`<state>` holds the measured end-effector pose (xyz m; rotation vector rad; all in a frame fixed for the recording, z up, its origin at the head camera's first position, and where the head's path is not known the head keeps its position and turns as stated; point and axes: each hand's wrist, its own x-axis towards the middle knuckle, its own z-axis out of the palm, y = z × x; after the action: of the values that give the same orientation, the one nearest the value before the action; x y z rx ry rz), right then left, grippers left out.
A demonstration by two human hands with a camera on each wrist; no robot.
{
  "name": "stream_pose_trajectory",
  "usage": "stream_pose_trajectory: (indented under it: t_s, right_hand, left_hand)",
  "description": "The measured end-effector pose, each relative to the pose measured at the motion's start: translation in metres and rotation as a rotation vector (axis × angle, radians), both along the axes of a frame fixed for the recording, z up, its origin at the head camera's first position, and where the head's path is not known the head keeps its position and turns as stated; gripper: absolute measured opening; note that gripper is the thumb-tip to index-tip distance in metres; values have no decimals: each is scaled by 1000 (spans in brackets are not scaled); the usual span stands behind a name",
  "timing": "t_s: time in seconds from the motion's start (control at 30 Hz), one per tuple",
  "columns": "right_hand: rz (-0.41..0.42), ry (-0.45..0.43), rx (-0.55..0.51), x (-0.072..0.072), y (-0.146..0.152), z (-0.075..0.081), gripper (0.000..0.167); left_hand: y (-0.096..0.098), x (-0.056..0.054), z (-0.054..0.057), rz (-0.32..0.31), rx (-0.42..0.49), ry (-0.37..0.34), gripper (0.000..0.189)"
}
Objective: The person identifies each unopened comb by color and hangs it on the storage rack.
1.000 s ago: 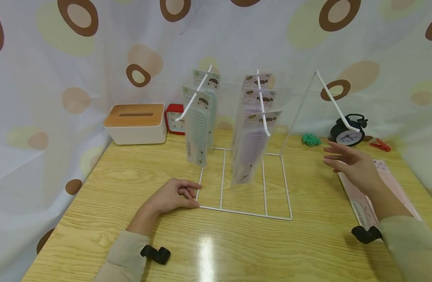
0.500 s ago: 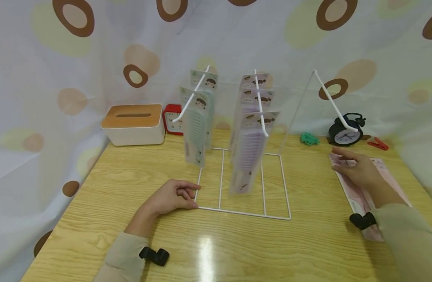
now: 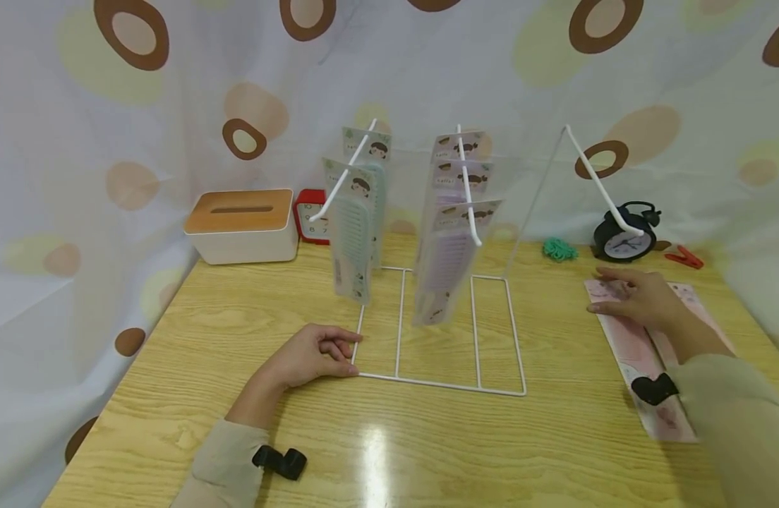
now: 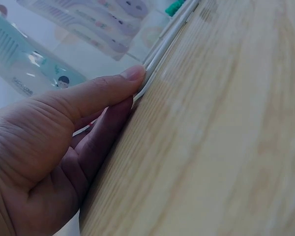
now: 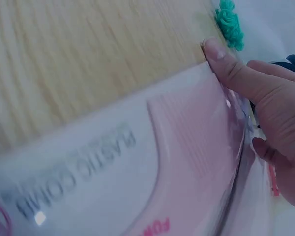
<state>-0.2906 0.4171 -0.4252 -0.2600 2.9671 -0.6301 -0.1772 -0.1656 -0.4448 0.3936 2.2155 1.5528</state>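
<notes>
My left hand [image 3: 310, 355] pinches the near-left corner of a white wire display rack [image 3: 440, 383]; thumb and fingertip meet at the wire in the left wrist view. Two packaged green combs [image 3: 350, 240] hang from the rack's left hook, and several packaged purple combs [image 3: 453, 264] from the middle one. At the right, my right hand [image 3: 646, 300] grips the far end of a packaged pink comb [image 5: 187, 142], thumb on its left edge. The pack's lettering reads "plastic comb". Another pink pack [image 3: 693, 300] lies partly hidden beneath the hand and forearm.
The rack's right hook [image 3: 602, 176] bears nothing. Along the back stand a tissue box [image 3: 243, 243], a red clock [image 3: 310, 212] and a black alarm clock [image 3: 627, 243]. A green string bundle [image 3: 559, 249] and a red clip [image 3: 684, 257] lie near them.
My right hand has come down onto the pink packs, and one pack has shifted left in its grip. The hanging purple combs sway. My left hand stays at the rack's corner.
</notes>
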Motion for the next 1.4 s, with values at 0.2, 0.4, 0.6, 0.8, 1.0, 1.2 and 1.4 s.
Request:
stream_pose_trajectory:
  t_s: [0.2, 0.4, 0.6, 0.8, 1.0, 1.2, 1.4]
  right_hand:
    - [-140, 110, -113, 5, -12, -5, 68]
    - [-275, 130, -320, 27, -24, 7, 55]
    - [-256, 166, -742, 61, -45, 50, 39]
    - [-10, 271, -1231, 96, -74, 95, 42]
    - [419, 283, -1514, 123, -99, 135, 44]
    - [691, 293, -1554, 132, -125, 170, 39]
    - [622, 350, -1504, 134, -145, 190, 36]
  left_hand:
    - [-1, 0, 1, 10, 2, 14, 52]
    - [-1, 0, -1, 11, 1, 6, 52]
    - [-2, 0, 0, 7, -4, 4, 53]
    - [-1, 1, 1, 8, -4, -3, 52]
    - [-1, 1, 1, 5, 9, -5, 52]
    - [0, 1, 1, 4, 11, -13, 52]
    - [0, 1, 1, 1, 13, -6, 52]
